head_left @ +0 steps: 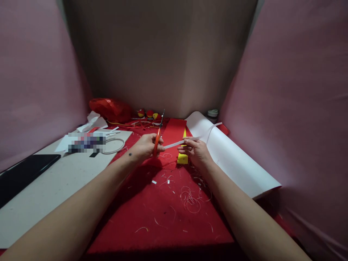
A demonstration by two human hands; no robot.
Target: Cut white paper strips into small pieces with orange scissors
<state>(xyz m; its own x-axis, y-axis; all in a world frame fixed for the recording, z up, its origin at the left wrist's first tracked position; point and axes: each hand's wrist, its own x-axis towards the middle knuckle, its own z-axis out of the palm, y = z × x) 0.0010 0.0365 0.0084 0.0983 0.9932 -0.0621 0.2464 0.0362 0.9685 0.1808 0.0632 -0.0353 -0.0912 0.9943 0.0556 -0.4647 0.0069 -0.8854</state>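
Observation:
Orange-handled scissors (157,141) hang on my left hand (145,145), their dark blades pointing up and away from me. The fingertips of that closed hand also meet one end of a narrow white strip (174,144). My right hand (199,149) pinches the strip farther along, and its loose tail curls off to the right. Both hands are above a stack of red paper or card (174,132) with ridged edges. A yellow piece (183,158) shows beneath my right hand.
Thread scraps (191,201) and small white bits litter the red cloth (152,217). A white sheet (236,159) slopes at right, with a lidded jar (212,114) behind. On the left lie a pale board (54,195) and a black flat object (29,172); a red bag (110,108) sits behind.

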